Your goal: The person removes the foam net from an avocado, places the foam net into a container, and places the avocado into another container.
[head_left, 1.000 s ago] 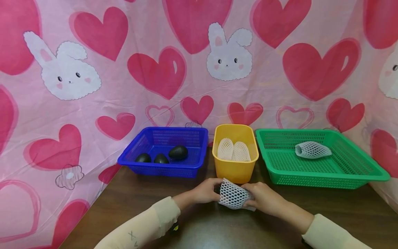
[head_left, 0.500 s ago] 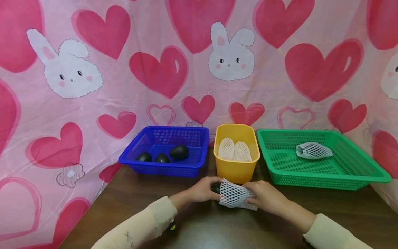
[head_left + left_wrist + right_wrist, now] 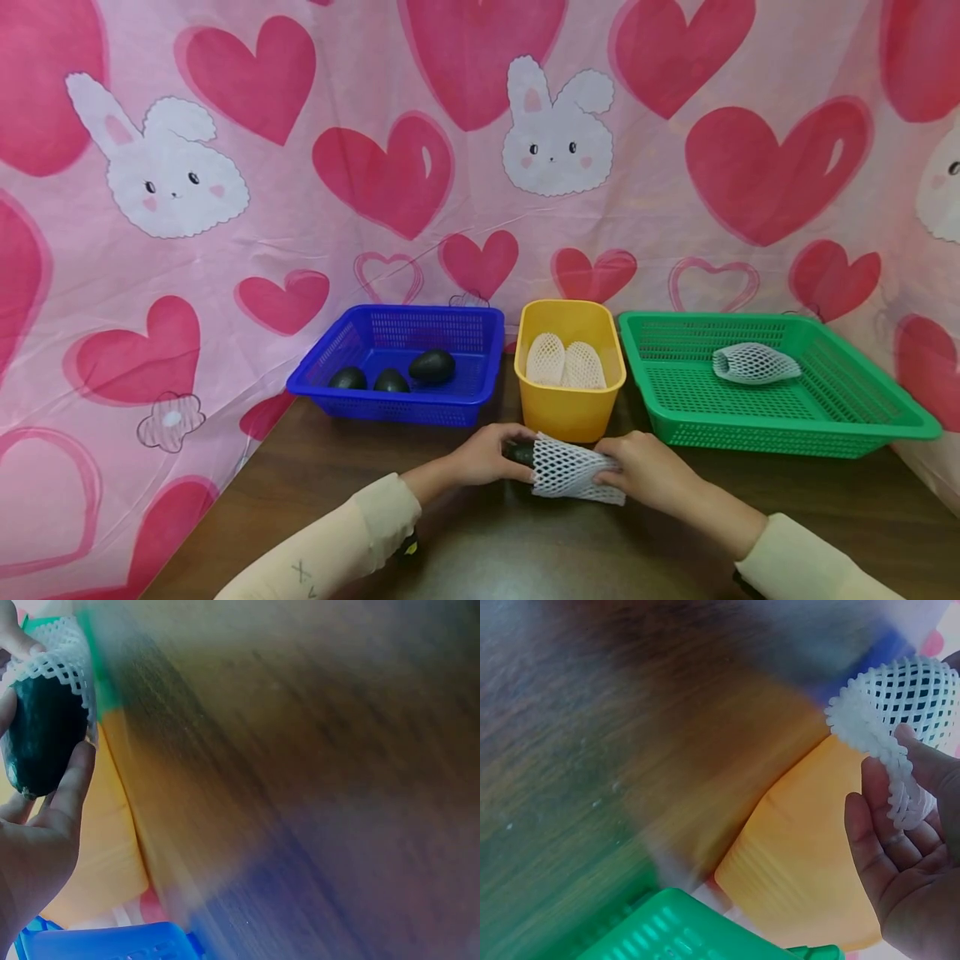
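Observation:
Between the two hands, in front of the yellow bin, a dark avocado (image 3: 46, 731) sits partly inside a white foam net sleeve (image 3: 568, 471). My left hand (image 3: 483, 455) grips the bare end of the avocado, its stem tip showing in the left wrist view. On the other side, my right hand (image 3: 648, 473) pinches the net near its loose end, thumb on the outside. In the right wrist view the net's open rim (image 3: 900, 780) flares past the thumb, and dark skin shows through the mesh.
A blue basket (image 3: 397, 408) at the left holds three avocados. Two folded nets (image 3: 564, 362) stand in the yellow bin (image 3: 562, 412). To the right, a green basket (image 3: 757, 437) holds one netted piece (image 3: 756, 364). A patterned cloth hangs behind the brown table (image 3: 510, 558).
More of the avocado's dark end shows between the left hand and the net. Both hands have drifted slightly apart, the left one leftward and the right one a little rightward with the net.

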The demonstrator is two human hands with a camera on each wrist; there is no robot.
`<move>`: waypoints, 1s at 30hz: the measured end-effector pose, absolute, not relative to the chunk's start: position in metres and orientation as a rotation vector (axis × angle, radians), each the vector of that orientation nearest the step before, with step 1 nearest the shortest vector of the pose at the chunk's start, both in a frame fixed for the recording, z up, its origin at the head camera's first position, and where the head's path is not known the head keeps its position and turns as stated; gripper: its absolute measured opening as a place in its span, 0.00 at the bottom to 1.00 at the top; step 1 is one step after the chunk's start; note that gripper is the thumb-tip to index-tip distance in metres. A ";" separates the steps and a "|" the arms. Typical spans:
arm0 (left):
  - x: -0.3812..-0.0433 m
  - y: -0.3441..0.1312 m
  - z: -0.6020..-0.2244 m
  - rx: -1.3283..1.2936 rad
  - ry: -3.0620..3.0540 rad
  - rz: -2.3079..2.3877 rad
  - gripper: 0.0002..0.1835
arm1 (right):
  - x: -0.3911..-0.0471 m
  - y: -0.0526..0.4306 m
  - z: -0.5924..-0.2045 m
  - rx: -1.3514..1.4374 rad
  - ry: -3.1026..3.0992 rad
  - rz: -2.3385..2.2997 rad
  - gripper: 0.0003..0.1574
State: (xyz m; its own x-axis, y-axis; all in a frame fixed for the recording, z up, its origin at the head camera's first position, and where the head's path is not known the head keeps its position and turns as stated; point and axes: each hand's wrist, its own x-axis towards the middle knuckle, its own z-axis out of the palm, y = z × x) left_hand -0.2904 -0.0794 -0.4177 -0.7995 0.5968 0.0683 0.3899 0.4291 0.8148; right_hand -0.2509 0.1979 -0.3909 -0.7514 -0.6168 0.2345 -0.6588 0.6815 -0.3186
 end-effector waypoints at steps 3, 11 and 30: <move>-0.290 -0.081 -0.417 0.849 2.441 1.322 0.26 | -0.251 0.200 -0.391 1.058 -2.764 0.577 0.10; -0.289 -0.085 -0.416 0.816 2.438 1.356 0.24 | -0.249 0.206 -0.386 1.053 -2.721 0.526 0.09; -0.285 -0.098 -0.405 0.784 2.435 1.407 0.24 | -0.243 0.224 -0.366 0.949 -2.748 0.448 0.10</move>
State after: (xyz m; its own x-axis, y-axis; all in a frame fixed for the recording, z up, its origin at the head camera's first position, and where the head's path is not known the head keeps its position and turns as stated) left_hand -0.2851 -0.0981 -0.4053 -0.8329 0.5487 0.0719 0.3361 0.3984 0.8534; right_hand -0.2435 0.2240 -0.3656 -0.7740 -0.5666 0.2825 -0.6270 0.7481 -0.2174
